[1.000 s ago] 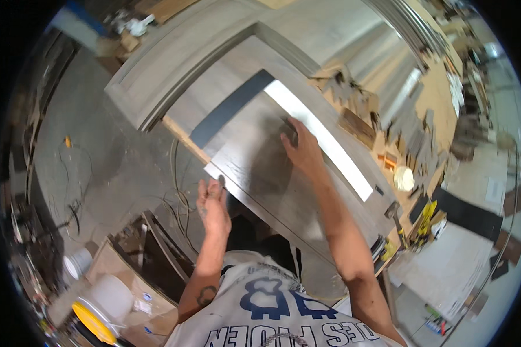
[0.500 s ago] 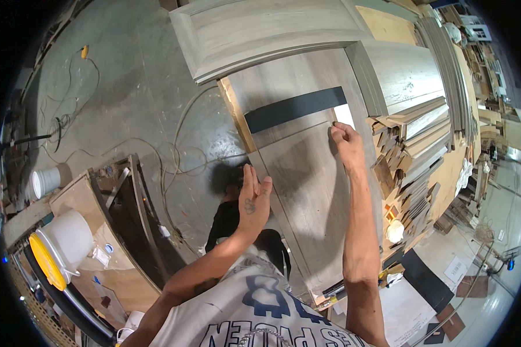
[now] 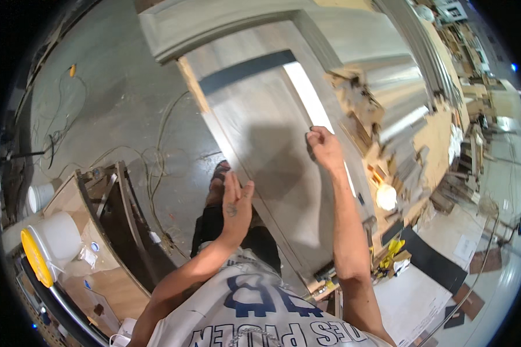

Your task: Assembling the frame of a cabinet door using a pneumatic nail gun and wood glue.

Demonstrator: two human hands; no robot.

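Note:
A grey wood-grain panel (image 3: pixel 283 191), framed like a cabinet door, lies in front of me. A black strip (image 3: pixel 249 70) crosses its far part, and from that strip's right end a white strip (image 3: pixel 308 95) runs toward me along the right side. My right hand (image 3: pixel 325 149) is closed in a pinch at the white strip's edge. Something small and dark shows at its fingertips, too blurred to name. Over the panel's near left edge hovers my left hand (image 3: pixel 236 211), open with straight fingers, holding nothing.
Another grey framed panel (image 3: pixel 214 29) lies beyond. To the right are piled wood offcuts (image 3: pixel 359 110), a glowing lamp (image 3: pixel 386 197) and long grey boards (image 3: pixel 417 40). A yellow-rimmed white bucket (image 3: pixel 58 240) stands on a wooden bench at left. Cords (image 3: pixel 156 156) trail over the floor.
My right hand has slid toward me along the panel's right side, and much more of the white strip now shows behind it. The whole view has shifted. My left hand stays open.

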